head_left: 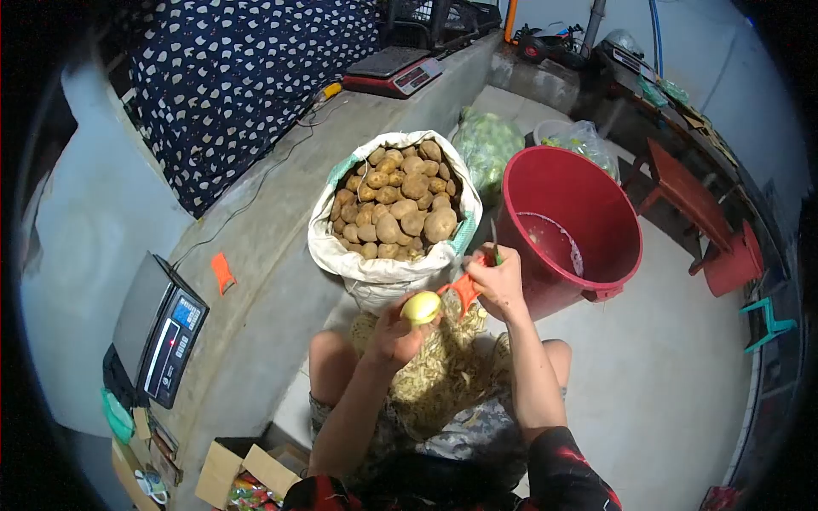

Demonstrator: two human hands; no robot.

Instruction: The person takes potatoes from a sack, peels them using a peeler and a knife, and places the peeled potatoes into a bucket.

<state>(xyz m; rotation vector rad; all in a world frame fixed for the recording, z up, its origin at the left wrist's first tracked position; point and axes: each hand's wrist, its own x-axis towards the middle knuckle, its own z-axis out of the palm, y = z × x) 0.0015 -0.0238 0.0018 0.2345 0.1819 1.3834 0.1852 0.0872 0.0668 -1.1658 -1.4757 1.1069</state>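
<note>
Potato (pixel 421 307), pale and peeled, at frame centre; fingers of left hand (pixel 397 339) wrapped round lower side, right hand (pixel 501 277) closed on orange peeler (pixel 463 291) just right. Likely light, stiff, slick when bare; grip widest part, away from peeler

Apparently a produce shop or storeroom, digital scales (pixel 164 332), potato sack (pixel 383 271), red tub (pixel 573 183)

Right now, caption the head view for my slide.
Left hand holds a peeled potato, right hand an orange peeler, near a potato sack.
</note>
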